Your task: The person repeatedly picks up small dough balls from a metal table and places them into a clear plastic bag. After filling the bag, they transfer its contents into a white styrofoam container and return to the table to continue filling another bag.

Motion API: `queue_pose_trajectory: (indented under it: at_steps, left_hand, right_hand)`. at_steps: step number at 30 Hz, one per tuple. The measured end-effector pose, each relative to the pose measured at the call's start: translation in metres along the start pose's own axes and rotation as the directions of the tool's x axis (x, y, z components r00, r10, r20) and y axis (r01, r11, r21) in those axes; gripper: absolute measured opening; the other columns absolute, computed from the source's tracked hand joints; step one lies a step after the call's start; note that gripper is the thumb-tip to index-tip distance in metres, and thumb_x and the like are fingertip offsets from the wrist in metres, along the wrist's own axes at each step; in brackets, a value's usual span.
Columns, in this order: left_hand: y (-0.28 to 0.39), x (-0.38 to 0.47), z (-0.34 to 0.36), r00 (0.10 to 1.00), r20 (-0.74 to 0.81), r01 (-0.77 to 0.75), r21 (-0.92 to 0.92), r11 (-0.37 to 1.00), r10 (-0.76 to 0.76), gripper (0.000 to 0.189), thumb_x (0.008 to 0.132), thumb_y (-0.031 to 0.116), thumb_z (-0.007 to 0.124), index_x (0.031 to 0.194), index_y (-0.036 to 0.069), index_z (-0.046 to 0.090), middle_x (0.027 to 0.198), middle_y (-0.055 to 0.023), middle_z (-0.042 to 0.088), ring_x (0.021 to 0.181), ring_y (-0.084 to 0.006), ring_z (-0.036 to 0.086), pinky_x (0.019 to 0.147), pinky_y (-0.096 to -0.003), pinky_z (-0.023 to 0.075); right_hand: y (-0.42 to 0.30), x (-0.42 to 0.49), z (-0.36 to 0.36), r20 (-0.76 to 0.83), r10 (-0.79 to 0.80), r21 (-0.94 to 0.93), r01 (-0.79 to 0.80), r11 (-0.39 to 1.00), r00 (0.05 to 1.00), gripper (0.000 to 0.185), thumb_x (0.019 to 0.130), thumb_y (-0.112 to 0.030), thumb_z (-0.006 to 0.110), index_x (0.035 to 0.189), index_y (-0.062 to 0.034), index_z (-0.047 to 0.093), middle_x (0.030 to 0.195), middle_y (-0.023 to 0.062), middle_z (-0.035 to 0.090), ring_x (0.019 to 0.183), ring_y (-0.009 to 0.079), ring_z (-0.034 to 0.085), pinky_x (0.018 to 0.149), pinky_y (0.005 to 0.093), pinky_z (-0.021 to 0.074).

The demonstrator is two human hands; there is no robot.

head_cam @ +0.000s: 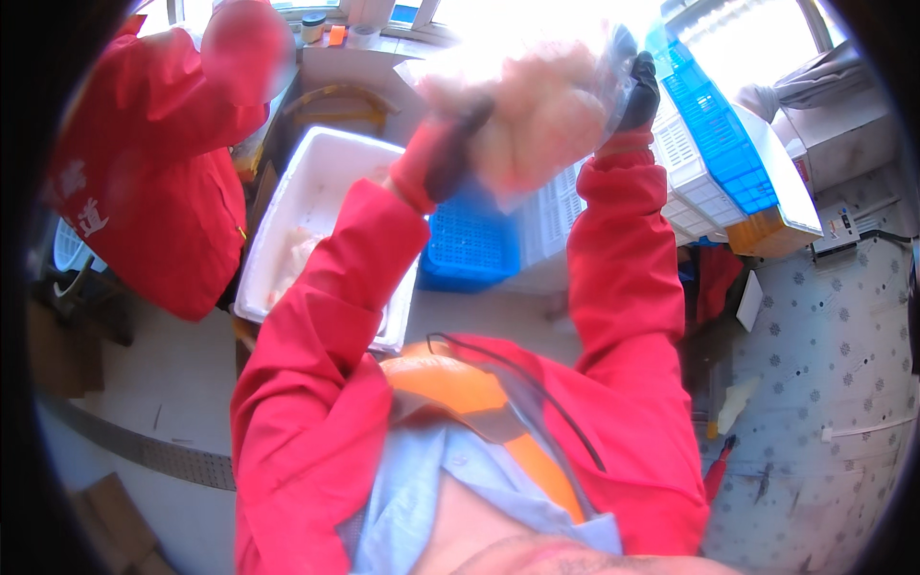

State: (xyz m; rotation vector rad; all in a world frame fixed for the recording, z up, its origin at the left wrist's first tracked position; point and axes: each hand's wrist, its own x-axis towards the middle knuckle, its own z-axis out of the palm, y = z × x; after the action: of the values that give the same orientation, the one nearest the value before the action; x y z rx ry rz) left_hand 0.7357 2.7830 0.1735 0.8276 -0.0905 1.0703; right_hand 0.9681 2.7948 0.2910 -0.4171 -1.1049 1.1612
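Observation:
A clear plastic bag of pale pinkish lumps [539,118], possibly raw meat, is raised in front of me, blurred. My left hand [456,144], in a dark glove with a red cuff, grips the bag's left side. On the right edge of the film is my right hand [641,93], also dark-gloved, with its fingers closed at the plastic. Below and left of the bag stands a white foam box [323,162], partly covered by my left forearm. Pale pieces [295,259] lie inside it. Under the bag sits a blue perforated plastic crate [471,248].
A co-worker in a red jacket [151,194] stands close on the left. White crates [550,212] adjoin the blue one, and stacked crates [719,136] run along the right. Behind the foam box is a yellow-brown chair back [341,93]. Jars and tape line the windowsill [395,44].

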Motion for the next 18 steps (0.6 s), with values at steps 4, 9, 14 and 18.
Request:
queue_pose_trajectory:
  at_steps: [4,9,14,18]
  left_hand:
    - [-0.001,-0.005,0.001,0.997,0.025,-0.069,0.166,0.984,0.066,0.045,0.098,0.024,0.065,0.137,0.006,0.051,0.125,-0.0073,0.061,0.117,-0.0185,0.058,0.101,-0.0343,0.0481]
    - [-0.025,0.0,-0.003,0.977,-0.01,-0.206,0.248,0.947,0.215,0.041,0.095,0.016,0.07,0.132,0.006,0.056,0.123,-0.0062,0.063,0.114,-0.0182,0.06,0.1,-0.0349,0.0485]
    - [-0.022,-0.013,0.003,0.958,0.009,-0.259,0.449,0.855,0.285,0.03,0.1,0.019,0.061,0.127,0.006,0.059,0.121,-0.0086,0.061,0.112,-0.0189,0.057,0.097,-0.0329,0.0487]
    - [-0.014,-0.023,0.012,0.968,-0.049,-0.219,0.325,0.92,0.248,0.03,0.099,0.017,0.062,0.127,0.007,0.059,0.124,-0.0084,0.061,0.114,-0.0199,0.057,0.098,-0.0342,0.0489]
  right_hand:
    - [0.0,-0.014,0.011,0.018,0.056,0.11,-0.057,0.992,0.998,0.05,0.106,-0.039,0.039,0.141,-0.0047,0.05,0.142,0.0113,0.055,0.129,0.0287,0.051,0.113,0.042,0.0367]
    - [-0.041,-0.016,-0.054,0.346,0.104,-0.889,0.291,0.353,0.932,0.035,0.104,-0.033,0.046,0.118,-0.003,0.057,0.119,0.0104,0.063,0.111,0.0244,0.059,0.098,0.0383,0.0467]
    - [0.016,-0.027,-0.013,0.234,-0.115,-0.892,0.26,0.37,0.965,0.031,0.104,-0.032,0.043,0.115,-0.0044,0.055,0.112,0.0097,0.062,0.105,0.0232,0.059,0.093,0.0363,0.0468]
    - [0.018,-0.032,0.004,0.207,-0.145,-0.698,0.249,0.671,0.968,0.03,0.104,-0.033,0.045,0.114,-0.0055,0.054,0.114,0.0098,0.059,0.106,0.0242,0.057,0.092,0.0381,0.0453]
